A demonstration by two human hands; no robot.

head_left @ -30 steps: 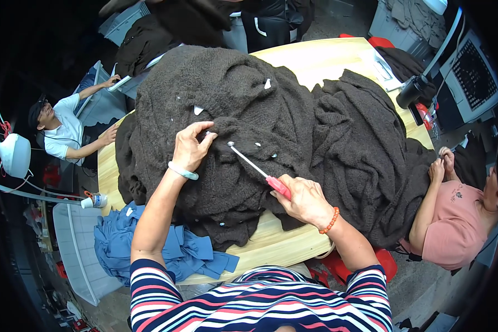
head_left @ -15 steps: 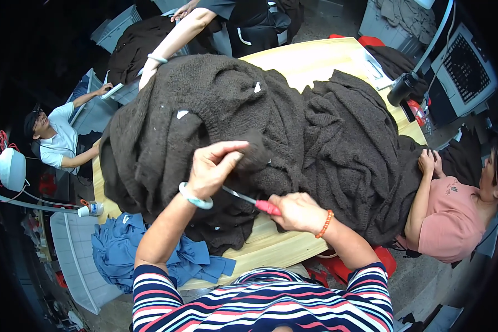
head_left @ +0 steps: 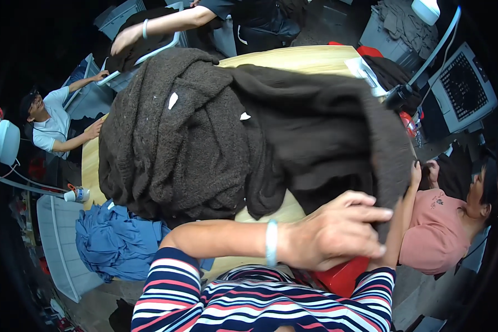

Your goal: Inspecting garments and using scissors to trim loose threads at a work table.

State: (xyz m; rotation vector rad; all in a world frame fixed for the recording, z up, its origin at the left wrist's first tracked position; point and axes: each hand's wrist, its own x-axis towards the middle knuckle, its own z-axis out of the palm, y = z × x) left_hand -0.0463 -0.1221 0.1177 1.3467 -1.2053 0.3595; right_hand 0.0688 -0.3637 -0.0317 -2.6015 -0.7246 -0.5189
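Observation:
My left hand [head_left: 326,235] reaches across to the right, its fingers stretched out and apart at the raised edge of a dark brown knit garment [head_left: 326,127]. That garment is lifted and blurred by motion over the right half of the table. My right forearm [head_left: 394,238] goes up behind the cloth, which hides the hand and anything in it. To the left lies a large heap of brown knit garments [head_left: 193,144] with small white labels.
Blue cloth [head_left: 116,240] lies beside a pale crate [head_left: 55,243] at the near left. A co-worker in pink [head_left: 434,227] sits close on the right; others work at the left and far side. A dark bottle [head_left: 398,97] stands at the far right.
My left hand has swung from the heap to the right. Brown cloth has been lifted on the right. The red-handled tool in my right hand is now out of sight.

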